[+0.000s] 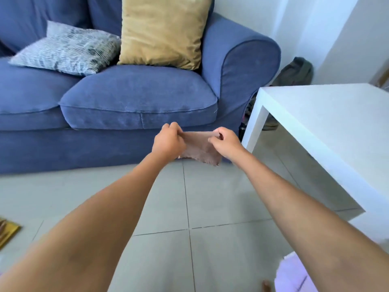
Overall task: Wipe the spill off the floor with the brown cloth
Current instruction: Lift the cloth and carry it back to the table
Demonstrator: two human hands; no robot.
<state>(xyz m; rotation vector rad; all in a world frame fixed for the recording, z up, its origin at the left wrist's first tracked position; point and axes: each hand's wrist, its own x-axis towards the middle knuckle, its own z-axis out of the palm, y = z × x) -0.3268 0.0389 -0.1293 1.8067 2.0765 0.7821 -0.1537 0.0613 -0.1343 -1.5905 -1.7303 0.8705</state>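
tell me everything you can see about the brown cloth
The brown cloth is a small, light pinkish-brown piece of soft fabric with a ragged lower edge. It is held up in the air, stretched flat between both hands: the left hand pinches its top left corner, the right hand its top right. It hangs in front of the blue sofa's base, above the tiled floor, touching nothing else.

Left hand (168, 140) and right hand (226, 143) pinch brown cloth (200, 147) taut above tiled floor (210, 197); sofa (126, 102) at 12 o'clock.
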